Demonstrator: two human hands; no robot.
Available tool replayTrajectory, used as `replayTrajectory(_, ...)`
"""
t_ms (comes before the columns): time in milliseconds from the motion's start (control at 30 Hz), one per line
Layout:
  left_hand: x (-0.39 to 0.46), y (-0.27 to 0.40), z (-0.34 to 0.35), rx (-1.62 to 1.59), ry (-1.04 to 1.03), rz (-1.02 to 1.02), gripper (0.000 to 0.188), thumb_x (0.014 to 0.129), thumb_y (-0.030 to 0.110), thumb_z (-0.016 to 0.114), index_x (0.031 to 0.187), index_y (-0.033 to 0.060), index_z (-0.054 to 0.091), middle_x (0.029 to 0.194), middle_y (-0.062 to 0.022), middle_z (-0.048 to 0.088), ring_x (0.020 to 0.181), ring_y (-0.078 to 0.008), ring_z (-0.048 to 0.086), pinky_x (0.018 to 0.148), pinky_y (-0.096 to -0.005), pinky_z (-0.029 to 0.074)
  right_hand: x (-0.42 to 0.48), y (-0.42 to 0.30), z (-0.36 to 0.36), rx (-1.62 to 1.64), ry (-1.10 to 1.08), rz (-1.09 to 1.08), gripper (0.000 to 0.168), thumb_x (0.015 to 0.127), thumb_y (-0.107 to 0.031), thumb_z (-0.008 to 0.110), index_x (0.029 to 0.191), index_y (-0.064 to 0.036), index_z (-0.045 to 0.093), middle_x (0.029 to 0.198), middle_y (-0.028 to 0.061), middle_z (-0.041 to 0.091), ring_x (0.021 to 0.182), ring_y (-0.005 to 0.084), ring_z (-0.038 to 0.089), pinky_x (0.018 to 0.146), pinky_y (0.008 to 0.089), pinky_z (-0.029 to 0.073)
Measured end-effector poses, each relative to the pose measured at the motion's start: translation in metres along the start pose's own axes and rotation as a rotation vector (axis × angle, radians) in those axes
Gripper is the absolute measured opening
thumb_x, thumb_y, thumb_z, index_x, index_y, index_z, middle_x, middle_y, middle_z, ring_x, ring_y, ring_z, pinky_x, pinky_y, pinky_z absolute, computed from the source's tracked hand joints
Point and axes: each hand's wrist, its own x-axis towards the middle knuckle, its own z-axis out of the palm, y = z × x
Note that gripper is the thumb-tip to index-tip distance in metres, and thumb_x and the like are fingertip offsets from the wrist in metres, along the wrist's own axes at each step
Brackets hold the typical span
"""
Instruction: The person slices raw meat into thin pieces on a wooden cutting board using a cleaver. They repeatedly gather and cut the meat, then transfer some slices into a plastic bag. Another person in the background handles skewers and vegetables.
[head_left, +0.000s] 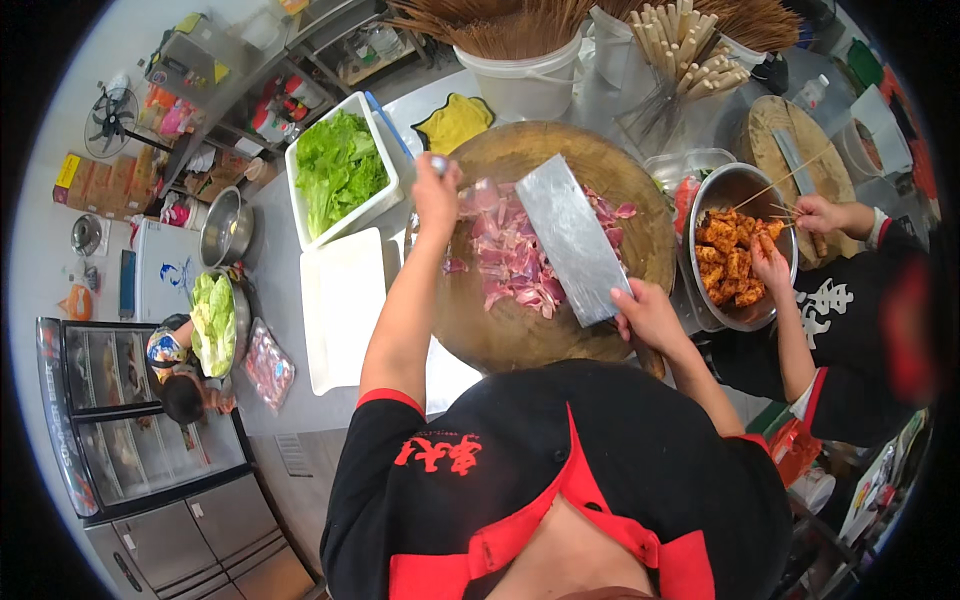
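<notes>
My right hand (654, 315) grips the handle of a broad steel cleaver (570, 240). Its blade slants over sliced raw red meat (506, 259) and hides part of the heap. The meat is spread on a thick round wooden chopping block (472, 330). At the block's left edge my left hand (437, 195) is raised and closed around a handle (440, 162) with a shiny metal end. The rest of that tool is hidden by the hand and forearm, so its kind is unclear.
Left stand a white tub of lettuce (341, 169) and a white tray (343, 315). A yellow cloth (454, 124) and a bucket of skewers (517, 82) lie beyond the block. To the right, a co-worker's hands (772, 259) handle skewers and seasoned chunks over a steel bowl (780, 300).
</notes>
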Motion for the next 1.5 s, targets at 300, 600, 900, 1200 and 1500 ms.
replayTrajectory(300, -0.045, 0.018, -0.069, -0.882, -0.476, -0.393, 0.045, 0.089, 0.016, 0.063, 0.127, 0.0039, 0.041, 0.110, -0.0114, 0.062, 0.097, -0.0209, 0.062, 0.083, -0.0326, 0.050, 0.042, -0.022, 0.015, -0.864, 0.143, -0.384, 0.035, 0.092, -0.029, 0.057, 0.085, 0.006, 0.057, 0.076, 0.0237, 0.063, 0.069, 0.0386, 0.063, 0.063, 0.0462, 0.050)
replayTrajectory(600, -0.131, 0.107, -0.090, -0.048, -0.428, -0.007, 0.052, 0.073, 0.012, 0.070, 0.120, 0.0044, 0.050, 0.095, -0.0216, 0.065, 0.090, -0.0365, 0.064, 0.078, -0.0421, 0.051, 0.026, -0.102, 0.073, -0.446, -0.096, -0.671, 0.040, 0.083, -0.023, 0.069, 0.110, 0.003, 0.059, 0.082, 0.0175, 0.066, 0.072, 0.0269, 0.066, 0.068, 0.0376, 0.051)
replayTrajectory(900, -0.142, 0.107, -0.106, -0.581, -0.619, -0.241, 0.044, 0.081, 0.009, 0.068, 0.120, 0.0010, 0.050, 0.096, -0.0101, 0.066, 0.089, -0.0204, 0.065, 0.079, -0.0324, 0.051, 0.051, -0.072, 0.062, -0.093, -0.326, -0.475, 0.029, 0.090, -0.009, 0.049, 0.115, 0.004, 0.055, 0.095, 0.0059, 0.063, 0.079, 0.0121, 0.060, 0.072, 0.0275, 0.050)
replayTrajectory(1200, -0.154, 0.080, -0.102, -0.337, -0.374, -0.210, 0.028, 0.083, 0.008, 0.067, 0.108, 0.0011, 0.057, 0.094, -0.0080, 0.065, 0.080, -0.0156, 0.063, 0.076, -0.0290, 0.049, 0.032, -0.064, 0.050, -0.425, -0.122, -0.468, 0.033, 0.093, -0.022, 0.053, 0.112, 0.005, 0.054, 0.095, 0.0139, 0.063, 0.081, 0.0229, 0.062, 0.073, 0.0338, 0.051)
replayTrajectory(1500, -0.221, 0.006, -0.102, 0.499, -0.305, 0.512, 0.022, 0.074, 0.010, 0.059, 0.095, 0.0035, 0.061, 0.104, -0.0110, 0.060, 0.099, -0.0287, 0.056, 0.085, -0.0387, 0.044, 0.026, 0.010, 0.046, -0.901, 0.245, -0.419, 0.046, 0.072, -0.014, 0.073, 0.104, 0.008, 0.048, 0.100, 0.0298, 0.057, 0.097, 0.0444, 0.056, 0.082, 0.0467, 0.047)
